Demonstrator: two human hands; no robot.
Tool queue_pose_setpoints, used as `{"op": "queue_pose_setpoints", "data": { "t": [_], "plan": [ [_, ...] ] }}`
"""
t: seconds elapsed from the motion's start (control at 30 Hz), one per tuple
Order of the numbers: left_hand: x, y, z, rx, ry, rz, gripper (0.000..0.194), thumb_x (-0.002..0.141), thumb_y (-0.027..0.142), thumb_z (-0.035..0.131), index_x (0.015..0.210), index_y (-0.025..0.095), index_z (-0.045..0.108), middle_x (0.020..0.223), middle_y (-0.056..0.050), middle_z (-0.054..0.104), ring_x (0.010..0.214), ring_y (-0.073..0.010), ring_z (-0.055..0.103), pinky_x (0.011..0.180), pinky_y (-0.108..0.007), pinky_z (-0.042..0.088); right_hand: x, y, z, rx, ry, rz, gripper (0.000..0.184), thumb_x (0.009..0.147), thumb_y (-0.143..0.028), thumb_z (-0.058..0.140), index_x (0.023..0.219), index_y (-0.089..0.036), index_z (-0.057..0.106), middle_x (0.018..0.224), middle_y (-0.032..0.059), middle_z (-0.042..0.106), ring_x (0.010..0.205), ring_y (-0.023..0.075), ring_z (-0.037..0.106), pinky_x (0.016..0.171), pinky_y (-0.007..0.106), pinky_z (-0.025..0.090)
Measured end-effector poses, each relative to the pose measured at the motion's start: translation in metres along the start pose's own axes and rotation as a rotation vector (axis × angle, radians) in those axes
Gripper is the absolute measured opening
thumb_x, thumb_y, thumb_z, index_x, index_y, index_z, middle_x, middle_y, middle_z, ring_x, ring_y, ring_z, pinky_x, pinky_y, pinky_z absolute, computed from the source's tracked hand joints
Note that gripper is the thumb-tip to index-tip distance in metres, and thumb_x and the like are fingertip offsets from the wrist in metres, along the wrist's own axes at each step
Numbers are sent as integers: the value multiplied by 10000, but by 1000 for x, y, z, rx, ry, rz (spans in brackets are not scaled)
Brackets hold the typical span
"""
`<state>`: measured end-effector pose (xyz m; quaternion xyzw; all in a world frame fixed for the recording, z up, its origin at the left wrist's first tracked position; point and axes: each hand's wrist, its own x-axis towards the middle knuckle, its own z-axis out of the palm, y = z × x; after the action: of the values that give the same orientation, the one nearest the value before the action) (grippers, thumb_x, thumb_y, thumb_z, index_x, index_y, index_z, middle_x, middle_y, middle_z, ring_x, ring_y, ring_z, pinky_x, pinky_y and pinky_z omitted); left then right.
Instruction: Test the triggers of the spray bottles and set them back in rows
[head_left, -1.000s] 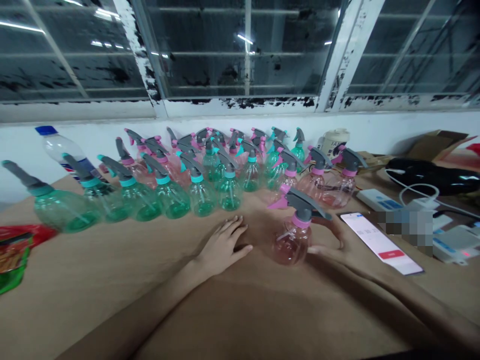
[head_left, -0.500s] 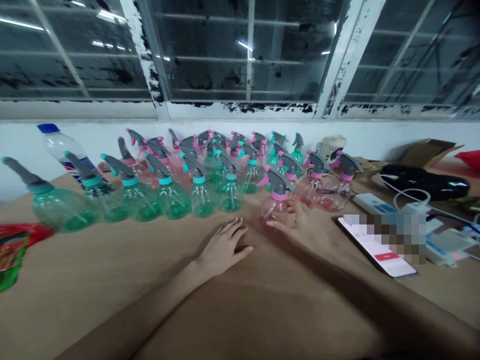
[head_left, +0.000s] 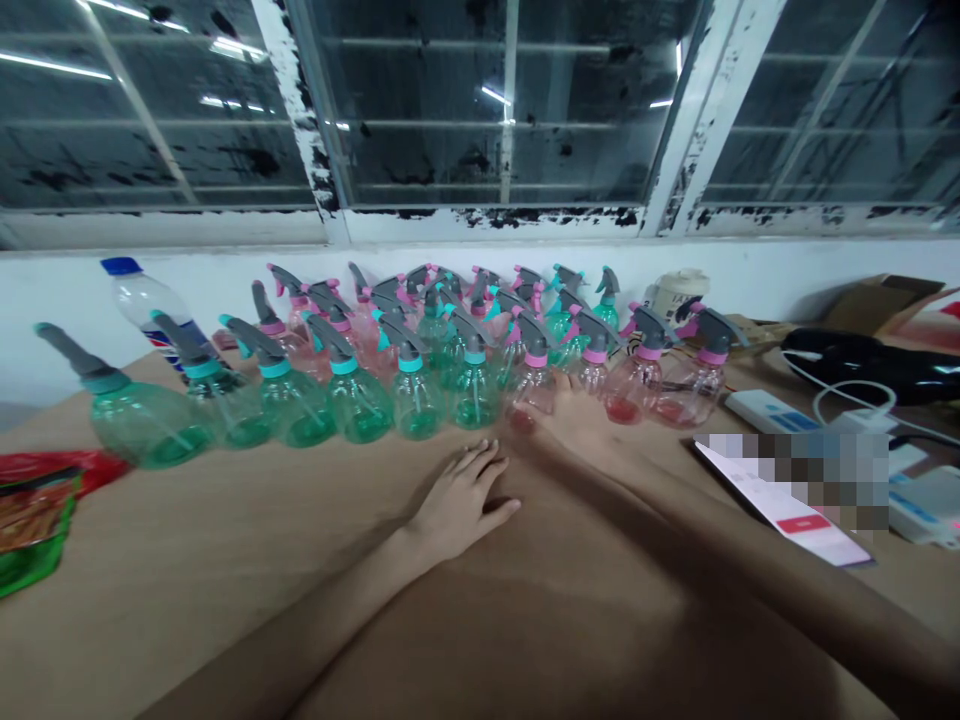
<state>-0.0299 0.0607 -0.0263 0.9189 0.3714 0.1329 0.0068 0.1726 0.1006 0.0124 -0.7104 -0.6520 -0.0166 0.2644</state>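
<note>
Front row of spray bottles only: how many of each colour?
Green spray bottles: 6
Pink spray bottles: 4
Total: 10
The rows behind overlap too much to count.

A water bottle (head_left: 135, 300) stands far left; a phone (head_left: 787, 505) and power strip (head_left: 765, 410) lie right.

Right hand (head_left: 581, 420) is wrapped around a pink spray bottle (head_left: 531, 385) sitting in the front row, next to the green spray bottles (head_left: 352, 395). Left hand (head_left: 461, 500) lies flat on the brown table (head_left: 225, 560), fingers spread. Phone (head_left: 784, 500) lies off to the right.
</note>
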Motion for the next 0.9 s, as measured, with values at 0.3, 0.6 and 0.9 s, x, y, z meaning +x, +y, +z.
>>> {"op": "queue_pose_setpoints", "data": {
  "t": [0.3,0.6,0.9],
  "plan": [
    [1,-1,2,17,6,3,536,907,523,423,1276,141,489,1416,-122,422,1320,-257,359,1088,-425,294,1,1,3,79,35,17,810,794,-575,508,1422,-127,260,1133,212,630,854,366,664,680,450,497],
    [2,-1,-1,48,-7,7,558,905,533,422,1287,131,487,1432,-130,395,1325,-256,351,1094,-416,283,-14,61,-40,222,301,-102,344,852,-466,473,955,-182,638,991,108,663,856,254,629,739,386,493],
    [2,-1,-3,69,-24,1,550,908,525,429,1287,132,487,1431,-125,399,1329,-247,344,1094,-411,282,14,77,-26,144,317,-33,659,788,-614,502,1221,-117,518,1199,182,598,1122,331,526,885,447,432]
  ]
}}
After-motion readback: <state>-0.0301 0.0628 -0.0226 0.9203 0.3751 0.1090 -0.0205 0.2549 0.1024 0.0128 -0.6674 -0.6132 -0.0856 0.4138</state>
